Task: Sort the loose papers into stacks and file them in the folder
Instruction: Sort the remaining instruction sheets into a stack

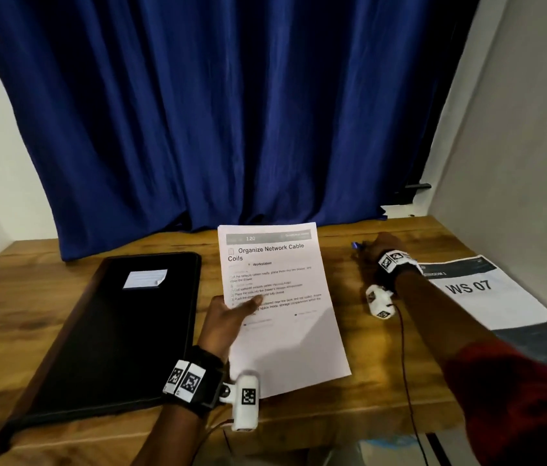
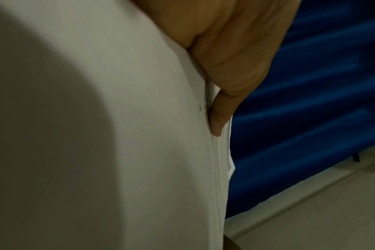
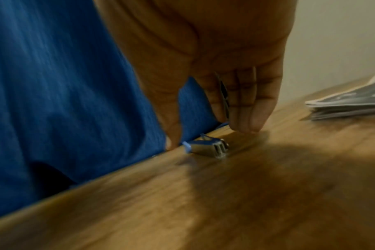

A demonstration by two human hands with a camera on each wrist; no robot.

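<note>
White paper stack [image 1: 282,304], centre frame, pinched at its left edge by left hand [image 1: 228,317]; thin, floppy, sheets likely slide, so grip near mid-edge. Black folder [image 1: 114,331] lies closed lower left. Right hand [image 1: 379,245], fingers [image 3: 246,110] extended, holds nothing, reaching blue clip [image 3: 206,148] on desk [image 1: 349,415].

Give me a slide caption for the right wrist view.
Right hand reaches down toward a blue binder clip on the wooden table.
</note>
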